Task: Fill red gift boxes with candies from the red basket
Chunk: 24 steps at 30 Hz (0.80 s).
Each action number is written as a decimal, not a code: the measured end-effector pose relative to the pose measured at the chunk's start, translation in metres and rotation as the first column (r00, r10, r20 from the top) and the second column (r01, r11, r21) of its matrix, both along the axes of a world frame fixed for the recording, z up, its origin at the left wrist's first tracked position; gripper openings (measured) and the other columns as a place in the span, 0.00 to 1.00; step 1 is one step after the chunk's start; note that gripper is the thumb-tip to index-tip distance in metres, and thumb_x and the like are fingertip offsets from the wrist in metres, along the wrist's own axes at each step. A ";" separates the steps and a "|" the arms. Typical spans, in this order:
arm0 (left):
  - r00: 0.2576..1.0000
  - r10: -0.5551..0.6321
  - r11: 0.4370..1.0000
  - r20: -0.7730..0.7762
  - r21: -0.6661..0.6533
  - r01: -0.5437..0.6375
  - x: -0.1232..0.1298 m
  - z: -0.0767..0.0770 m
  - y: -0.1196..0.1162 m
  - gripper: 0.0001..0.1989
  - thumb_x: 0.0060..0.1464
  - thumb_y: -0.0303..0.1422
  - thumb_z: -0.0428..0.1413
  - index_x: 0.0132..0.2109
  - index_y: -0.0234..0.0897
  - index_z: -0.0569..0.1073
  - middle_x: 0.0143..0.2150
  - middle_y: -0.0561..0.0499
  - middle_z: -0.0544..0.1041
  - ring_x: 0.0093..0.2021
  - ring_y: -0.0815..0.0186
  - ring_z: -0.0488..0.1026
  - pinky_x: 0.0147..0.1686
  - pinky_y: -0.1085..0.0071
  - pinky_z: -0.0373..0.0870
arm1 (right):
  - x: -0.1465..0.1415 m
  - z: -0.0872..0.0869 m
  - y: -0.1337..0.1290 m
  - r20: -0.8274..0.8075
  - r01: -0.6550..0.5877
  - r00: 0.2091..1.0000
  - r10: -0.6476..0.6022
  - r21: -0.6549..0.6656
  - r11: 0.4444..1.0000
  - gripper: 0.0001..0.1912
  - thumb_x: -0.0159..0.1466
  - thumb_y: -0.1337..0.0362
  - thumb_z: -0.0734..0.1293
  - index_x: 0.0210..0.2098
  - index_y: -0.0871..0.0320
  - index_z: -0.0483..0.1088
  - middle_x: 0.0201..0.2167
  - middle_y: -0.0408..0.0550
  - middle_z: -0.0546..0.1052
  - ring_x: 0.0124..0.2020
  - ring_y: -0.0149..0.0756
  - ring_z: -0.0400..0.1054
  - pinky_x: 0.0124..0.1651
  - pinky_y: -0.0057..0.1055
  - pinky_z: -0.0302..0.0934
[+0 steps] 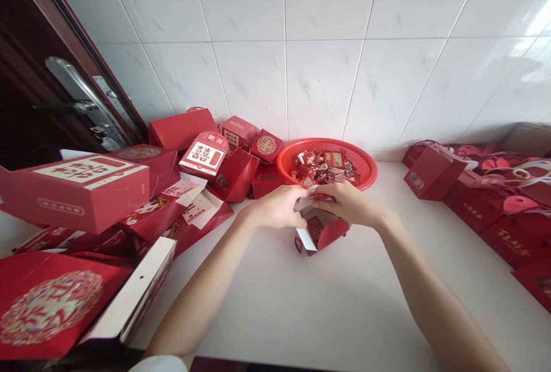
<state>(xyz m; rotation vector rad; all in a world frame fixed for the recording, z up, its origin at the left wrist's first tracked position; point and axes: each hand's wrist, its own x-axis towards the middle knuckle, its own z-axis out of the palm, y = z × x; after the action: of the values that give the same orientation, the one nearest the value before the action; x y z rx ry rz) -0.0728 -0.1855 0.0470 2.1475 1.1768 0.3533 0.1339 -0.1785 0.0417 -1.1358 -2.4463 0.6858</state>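
Note:
A small red box (333,232) with a white inner flap lies on the white tabletop (310,303), its top open and red wrapped pieces visible inside. My left hand (279,205) is closed on the box's left upper edge, thumb along the white flap. At the far upper edge, my right hand (340,202) pinches the box's flap with curled fingers. The two hands nearly meet above the box. Just behind them stands a red mesh basket (369,171) with wrapped candies (327,166) in it. A red ribbon loop shows beside the box's left side.
Many red boxes and bags (92,188) are heaped on the left. Rows of red boxes with ribbons (486,205) stand on the right. A tiled wall (318,85) rises behind the table, and a door handle (86,93) is at the upper left.

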 end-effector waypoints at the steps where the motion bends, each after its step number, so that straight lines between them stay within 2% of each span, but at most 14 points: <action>1: 1.000 0.000 1.000 0.000 0.000 0.000 0.000 0.000 0.000 0.22 0.42 0.28 0.61 0.49 0.38 0.77 0.34 0.52 0.72 0.33 0.63 0.69 0.33 0.71 0.63 | 0.000 0.000 0.000 -0.010 -0.010 1.000 0.010 0.003 1.000 0.13 0.69 0.63 0.61 0.46 0.53 0.78 0.35 0.46 0.80 0.31 0.36 0.69 0.33 0.30 0.57; 7: 0.999 0.014 1.000 0.044 0.004 -0.014 -0.001 -0.001 0.000 0.21 0.42 0.30 0.63 0.47 0.38 0.78 0.36 0.51 0.75 0.35 0.62 0.71 0.35 0.69 0.64 | 0.001 0.000 0.000 0.009 -0.026 1.000 0.026 0.007 1.000 0.12 0.67 0.63 0.62 0.37 0.53 0.78 0.28 0.45 0.78 0.27 0.34 0.66 0.31 0.31 0.56; 11: 1.000 0.016 1.000 -0.009 -0.011 -0.016 0.001 0.002 -0.003 0.20 0.43 0.29 0.61 0.47 0.38 0.77 0.31 0.54 0.69 0.31 0.64 0.67 0.30 0.70 0.59 | 0.003 0.000 0.000 -0.005 -0.012 1.000 0.013 0.086 0.996 0.11 0.67 0.64 0.62 0.34 0.54 0.76 0.31 0.47 0.77 0.30 0.36 0.67 0.33 0.31 0.56; 14: 0.999 0.011 1.000 -0.041 -0.009 -0.012 0.002 0.006 -0.005 0.21 0.43 0.28 0.60 0.48 0.37 0.76 0.29 0.55 0.66 0.29 0.66 0.65 0.27 0.71 0.55 | 0.004 0.004 -0.003 -0.084 0.038 0.996 -0.031 0.088 0.995 0.12 0.69 0.61 0.61 0.32 0.56 0.73 0.29 0.46 0.75 0.29 0.35 0.66 0.32 0.31 0.55; 16: 0.998 0.005 1.000 -0.061 -0.001 -0.005 0.002 0.008 -0.006 0.22 0.44 0.29 0.59 0.50 0.38 0.76 0.28 0.56 0.64 0.29 0.66 0.64 0.27 0.71 0.54 | 0.004 0.008 -0.007 -0.179 0.063 0.982 -0.057 0.025 0.998 0.12 0.69 0.57 0.62 0.32 0.56 0.69 0.26 0.44 0.73 0.27 0.33 0.66 0.30 0.30 0.56; 19: 0.996 -0.006 1.000 -0.088 -0.013 0.005 0.000 0.008 -0.006 0.27 0.47 0.31 0.60 0.57 0.40 0.73 0.27 0.56 0.63 0.29 0.65 0.65 0.28 0.71 0.55 | 0.003 0.014 -0.011 -0.306 0.032 0.948 -0.089 -0.188 0.982 0.12 0.66 0.52 0.64 0.35 0.55 0.64 0.20 0.38 0.69 0.21 0.31 0.64 0.25 0.28 0.55; 22: 0.997 -0.004 1.000 -0.074 -0.023 0.002 -0.001 0.005 -0.004 0.30 0.47 0.31 0.60 0.60 0.40 0.72 0.32 0.53 0.70 0.32 0.64 0.68 0.33 0.71 0.60 | 0.003 0.015 -0.012 -0.383 -0.019 0.913 -0.137 -0.376 0.926 0.10 0.62 0.57 0.65 0.33 0.53 0.58 0.16 0.33 0.64 0.15 0.28 0.59 0.20 0.26 0.51; 24: 0.998 0.004 1.000 -0.059 -0.024 -0.006 -0.001 0.003 -0.002 0.31 0.47 0.31 0.61 0.60 0.39 0.72 0.36 0.51 0.72 0.35 0.63 0.70 0.35 0.71 0.62 | 0.004 0.015 -0.010 -0.405 -0.008 0.898 -0.172 -0.406 0.914 0.08 0.60 0.62 0.64 0.31 0.53 0.57 0.16 0.33 0.63 0.15 0.29 0.61 0.20 0.27 0.53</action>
<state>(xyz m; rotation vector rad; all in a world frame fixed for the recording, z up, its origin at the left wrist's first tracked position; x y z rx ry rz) -0.0742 -0.1878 0.0504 2.1473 1.2135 0.2777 0.1377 -0.1889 0.0564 -1.0727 -1.9153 1.3010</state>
